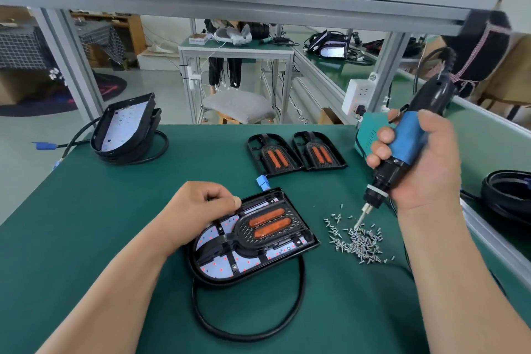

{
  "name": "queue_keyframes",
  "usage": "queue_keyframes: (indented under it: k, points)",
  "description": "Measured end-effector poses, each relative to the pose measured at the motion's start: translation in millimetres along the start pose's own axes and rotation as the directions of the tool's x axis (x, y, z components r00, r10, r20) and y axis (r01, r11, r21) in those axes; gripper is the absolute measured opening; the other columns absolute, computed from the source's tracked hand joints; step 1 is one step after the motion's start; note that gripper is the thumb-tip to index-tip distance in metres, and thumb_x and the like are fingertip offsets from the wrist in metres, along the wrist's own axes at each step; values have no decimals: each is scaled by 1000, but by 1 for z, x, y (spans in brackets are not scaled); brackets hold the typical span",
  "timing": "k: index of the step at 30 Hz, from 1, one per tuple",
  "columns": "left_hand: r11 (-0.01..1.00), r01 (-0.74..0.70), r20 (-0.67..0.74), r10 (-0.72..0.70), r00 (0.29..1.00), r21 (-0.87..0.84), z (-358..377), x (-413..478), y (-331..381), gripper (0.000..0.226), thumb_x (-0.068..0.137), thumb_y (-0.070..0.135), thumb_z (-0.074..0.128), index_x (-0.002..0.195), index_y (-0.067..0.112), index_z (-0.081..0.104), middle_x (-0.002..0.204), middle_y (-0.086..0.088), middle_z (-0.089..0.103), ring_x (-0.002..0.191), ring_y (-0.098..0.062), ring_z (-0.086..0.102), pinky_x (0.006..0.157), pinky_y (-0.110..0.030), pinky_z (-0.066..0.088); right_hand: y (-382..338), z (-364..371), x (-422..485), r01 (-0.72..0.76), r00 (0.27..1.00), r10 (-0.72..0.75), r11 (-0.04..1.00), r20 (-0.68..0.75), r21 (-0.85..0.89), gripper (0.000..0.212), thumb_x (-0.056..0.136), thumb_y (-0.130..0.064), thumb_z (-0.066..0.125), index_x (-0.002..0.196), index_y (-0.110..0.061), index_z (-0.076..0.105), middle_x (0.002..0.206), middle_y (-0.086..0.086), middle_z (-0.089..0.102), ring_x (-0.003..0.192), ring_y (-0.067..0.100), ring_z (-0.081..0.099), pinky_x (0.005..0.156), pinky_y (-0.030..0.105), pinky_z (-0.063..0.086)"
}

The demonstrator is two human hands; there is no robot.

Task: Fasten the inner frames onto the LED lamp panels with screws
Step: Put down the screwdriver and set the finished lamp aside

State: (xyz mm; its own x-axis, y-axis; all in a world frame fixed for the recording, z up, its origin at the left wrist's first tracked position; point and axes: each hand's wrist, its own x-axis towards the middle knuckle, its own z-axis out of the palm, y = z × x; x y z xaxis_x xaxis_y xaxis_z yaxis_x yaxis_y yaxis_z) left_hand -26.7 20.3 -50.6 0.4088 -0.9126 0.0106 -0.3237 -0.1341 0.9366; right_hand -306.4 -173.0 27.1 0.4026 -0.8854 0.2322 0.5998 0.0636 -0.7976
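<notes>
A black LED lamp panel [227,267] lies on the green mat, its white board dotted with red. A black inner frame [267,225] with two orange lenses sits in it. My left hand [201,210] rests on the panel's far left corner with fingers curled. My right hand [416,164] grips a blue and black electric screwdriver [402,146]; its bit tip touches the top of a pile of small silver screws [359,241] to the right of the panel.
Two spare inner frames [296,152] lie further back on the mat. A stack of lamp panels [126,129] with cables stands at the back left. Another coiled black cable [508,195] sits at the right edge. The panel's own cable [247,319] loops toward me.
</notes>
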Motion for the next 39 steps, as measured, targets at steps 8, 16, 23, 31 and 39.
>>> queue_keyframes:
  k: [8,16,23,31,39]
  points:
    - [999,19,29,-18,999,-34,-2,2,-4,60,64,60,81,80,3,72,77,-9,69,71,-20,56,74,-39,49,-27,-26,0,9,994,-42,952,-104,-306,31,100,-38,64,113,-10,63,79,8,66,54,21,58,49,28,51]
    - [999,30,38,-29,999,-33,-2,0,-2,60,64,61,81,80,3,73,77,-20,66,71,-21,53,74,-38,45,-20,-59,12,-158,983,20,588,-180,-794,35,74,-33,72,98,-8,69,81,8,67,62,18,65,56,36,57]
    - [999,27,42,-25,999,-38,-2,-3,2,61,63,61,81,78,3,72,75,-8,66,69,-20,54,73,-38,45,-3,-75,19,-209,977,19,259,-211,-943,29,79,-39,76,90,-14,69,72,8,71,64,26,66,67,47,59]
    - [999,30,44,-29,999,-23,-2,-5,5,55,60,61,81,82,11,79,88,-21,75,71,-20,62,77,-40,52,16,-74,16,-191,967,116,-258,-227,-947,22,86,-32,70,90,-17,55,88,6,64,81,25,63,68,37,46]
    - [999,41,40,-42,998,10,-3,-4,5,48,62,59,82,85,16,82,91,-32,69,70,-21,59,74,-38,50,12,-67,8,-168,971,74,-463,-227,-870,36,81,-46,74,93,-21,51,87,-1,61,80,20,60,58,33,36]
